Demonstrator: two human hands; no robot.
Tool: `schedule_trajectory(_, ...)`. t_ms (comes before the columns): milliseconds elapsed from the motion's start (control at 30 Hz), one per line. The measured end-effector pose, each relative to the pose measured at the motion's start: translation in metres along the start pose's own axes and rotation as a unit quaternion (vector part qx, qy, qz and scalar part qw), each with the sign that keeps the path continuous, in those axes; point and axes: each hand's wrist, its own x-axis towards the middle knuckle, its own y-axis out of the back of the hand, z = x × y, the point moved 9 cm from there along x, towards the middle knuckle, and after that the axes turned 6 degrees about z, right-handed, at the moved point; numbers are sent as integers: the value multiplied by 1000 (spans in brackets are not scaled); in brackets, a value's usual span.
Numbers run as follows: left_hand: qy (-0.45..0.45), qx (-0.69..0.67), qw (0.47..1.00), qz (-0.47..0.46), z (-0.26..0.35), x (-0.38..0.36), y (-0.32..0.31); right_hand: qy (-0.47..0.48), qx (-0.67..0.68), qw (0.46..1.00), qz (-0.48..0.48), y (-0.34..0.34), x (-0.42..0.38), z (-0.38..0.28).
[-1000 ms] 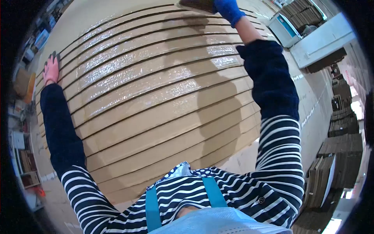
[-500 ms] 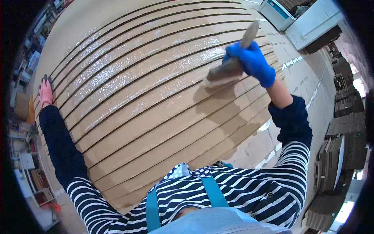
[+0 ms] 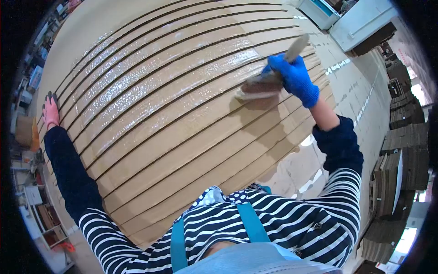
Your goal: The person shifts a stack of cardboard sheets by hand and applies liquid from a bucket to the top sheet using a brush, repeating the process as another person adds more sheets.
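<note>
In a blue glove, my right hand (image 3: pixel 294 78) is closed round a wide brush (image 3: pixel 261 87) with a pale wooden handle. Its bristles angle down to the left, right over the cardboard strips (image 3: pixel 182 137), which lie overlapped in a row of long steps. A wet, shiny coating covers the upper and middle strips; the ones nearer my body look dry and matt. Over at the left ends of the strips, my left hand (image 3: pixel 51 111) lies flat with fingers spread, wearing a pink glove with dark fingertips.
White cabinets (image 3: pixel 360 25) stand at the top right. Stacks of cardboard (image 3: pixel 397 132) line the right side. A shelf unit (image 3: pixel 43 208) stands at lower left. The pale surface (image 3: pixel 342 98) right of the strips carries wet white streaks.
The brush has come down onto or close over the strips, its bristles shifting slightly left. My left hand stays at the left ends; the view has tilted a little.
</note>
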Motion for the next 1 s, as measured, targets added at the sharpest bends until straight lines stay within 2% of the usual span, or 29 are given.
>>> schedule_trajectory(67,58,-39,998,-7,-1,-5,4,-50,-67,996,-17,2,-4,-1)
schedule_trajectory(133,62,-22,998,-9,-1,-3,5,20,-11,1000,13,4,27,-21)
schedule_trajectory(167,70,-34,997,-8,-1,-5,6,112,-16,993,-17,-10,45,-51)
schedule_trajectory(200,76,-45,996,-8,0,-6,7,192,-142,971,-3,-11,75,-65)
schedule_trajectory(267,66,-41,997,-7,1,-4,6,158,-45,986,-15,-45,114,-87)
schedule_trajectory(300,63,-38,997,-5,-1,-4,5,143,31,987,63,-47,139,-78)
schedule_trajectory(333,64,-40,997,-3,-4,-3,0,151,-34,984,84,-56,146,-76)
schedule_trajectory(400,40,-48,998,16,-9,3,-7,173,-50,980,86,-50,172,-41)
schedule_trajectory(467,27,-45,999,6,-4,-4,-1,195,-148,968,62,-39,140,-29)
schedule_trajectory(533,32,-66,997,29,-12,3,-11,150,-25,988,-21,-36,81,-16)
schedule_trajectory(567,-14,2,1000,28,-11,9,-17,105,-13,994,-21,-32,50,-13)
schedule_trajectory(667,-46,27,996,65,-29,28,-46,8,-8,997,-73,-31,-12,-10)
schedule_trajectory(700,-51,11,997,52,-33,32,-53,7,-8,997,-75,-34,-19,-20)
schedule_trajectory(733,-50,11,997,52,-22,25,-35,11,-56,997,-52,-33,-21,-34)
schedule_trajectory(767,1,7,1000,26,-3,7,-4,15,-104,994,-29,-30,-21,-43)
schedule_trajectory(800,51,4,999,0,8,-8,16,-2,-98,995,-33,-25,-16,-41)
schedule_trajectory(867,62,-10,998,-4,11,-13,21,90,-42,992,-75,-38,-5,-63)
schedule_trajectory(900,69,-24,997,-8,12,-14,24,178,-60,980,-63,-38,1,-69)
schedule_trajectory(933,69,-22,997,-9,12,-14,24,177,-59,980,-64,-37,2,-62)
schedule_trajectory(1000,67,-16,997,-20,12,-13,22,58,-81,995,12,-14,10,-28)
